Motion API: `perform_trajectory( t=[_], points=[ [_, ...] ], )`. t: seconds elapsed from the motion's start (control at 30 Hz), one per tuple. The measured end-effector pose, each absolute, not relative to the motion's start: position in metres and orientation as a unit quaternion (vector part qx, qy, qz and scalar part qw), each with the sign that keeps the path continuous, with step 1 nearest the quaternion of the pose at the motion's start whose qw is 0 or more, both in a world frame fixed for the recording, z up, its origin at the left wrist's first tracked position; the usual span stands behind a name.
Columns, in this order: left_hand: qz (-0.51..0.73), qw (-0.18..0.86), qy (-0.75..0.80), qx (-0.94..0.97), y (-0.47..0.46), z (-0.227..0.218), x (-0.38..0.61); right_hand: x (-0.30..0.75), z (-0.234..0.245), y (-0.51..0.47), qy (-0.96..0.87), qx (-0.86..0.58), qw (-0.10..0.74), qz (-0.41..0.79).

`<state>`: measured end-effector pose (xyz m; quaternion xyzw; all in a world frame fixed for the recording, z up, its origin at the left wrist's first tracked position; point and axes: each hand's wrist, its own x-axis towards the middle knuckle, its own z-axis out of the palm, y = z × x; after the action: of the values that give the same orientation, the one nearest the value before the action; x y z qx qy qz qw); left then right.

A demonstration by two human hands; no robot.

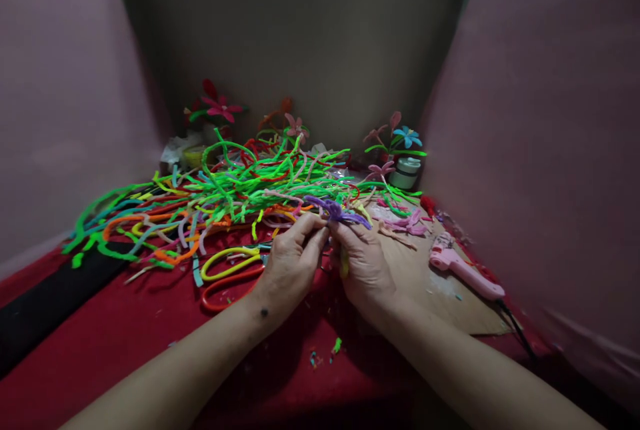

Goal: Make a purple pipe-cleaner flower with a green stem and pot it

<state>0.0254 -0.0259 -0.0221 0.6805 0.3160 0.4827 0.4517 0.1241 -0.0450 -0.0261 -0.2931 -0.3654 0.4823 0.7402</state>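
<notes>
Both hands meet over the middle of the table at a purple pipe-cleaner flower. My left hand is closed, thumb and forefinger pinching at the flower's base. From the other side my right hand grips the same base, its fingers pressed together. A short yellow piece shows under the right hand's fingers; how it joins the flower is hidden. Just left of my left hand lie scissors with a yellow and a red handle loop, their blades partly covered by the hand.
A heap of green and other coloured pipe cleaners spreads behind the hands. On the right, a pink glue gun with a cord lies on cardboard. Finished flowers stand at the back, near a small lidded jar.
</notes>
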Motion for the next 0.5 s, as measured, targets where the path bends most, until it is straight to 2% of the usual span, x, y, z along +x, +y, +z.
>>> perform_trajectory(
  t=[0.1,0.23,0.5],
  points=[
    [0.491,0.444,0.324,0.675,-0.028,-0.018,0.027,0.122,-0.024,-0.046,-0.359,-0.282,0.745,0.486],
    [0.503,0.484,0.327,0.637,-0.026,-0.012,0.027,0.121,-0.023,-0.047,-0.356,-0.29,0.748,0.479],
    [0.426,0.658,0.303,0.541,-0.018,-0.007,0.02,0.12,-0.025,-0.052,-0.352,-0.317,0.743,0.472]
  ],
)
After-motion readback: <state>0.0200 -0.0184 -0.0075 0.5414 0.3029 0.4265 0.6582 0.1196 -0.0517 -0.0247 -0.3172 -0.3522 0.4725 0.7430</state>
